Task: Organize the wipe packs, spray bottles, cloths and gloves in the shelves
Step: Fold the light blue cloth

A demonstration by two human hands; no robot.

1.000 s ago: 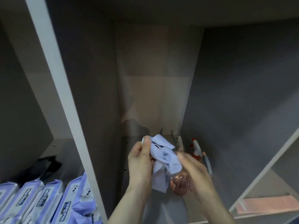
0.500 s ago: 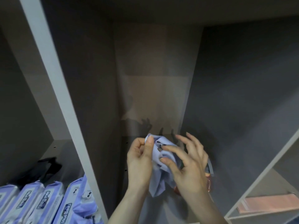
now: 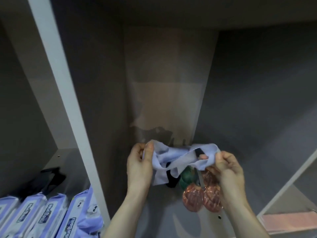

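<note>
A pale blue cloth [image 3: 173, 158] is stretched between both hands in the middle compartment of the shelf unit, held in the air above the compartment floor [image 3: 159, 219]. The left hand [image 3: 139, 166] pinches the cloth's left end between thumb and curled fingers; the right hand [image 3: 227, 166] grips the right end the same way, so the fabric sags and twists in a loose band between them, with a flap hanging down beside the left palm.

Below the cloth, toward the back right corner of the compartment floor, stand several spray bottles: two coppery-pink bottles [image 3: 203, 198] nearest the front, side by side and touching, a green bottle [image 3: 187, 176] behind them, and a dark bottle [image 3: 172, 179] just left of the green one, partly hidden by the cloth.

A white upright divider [image 3: 68, 107] separates this compartment from the left one, where purple-and-white wipe packs [image 3: 56, 215] stand in a row along the front edge, with a black item [image 3: 51, 176], too dark to identify, behind them. At the lower right, a pink cloth [image 3: 289, 222] lies flat on a lower shelf.
</note>
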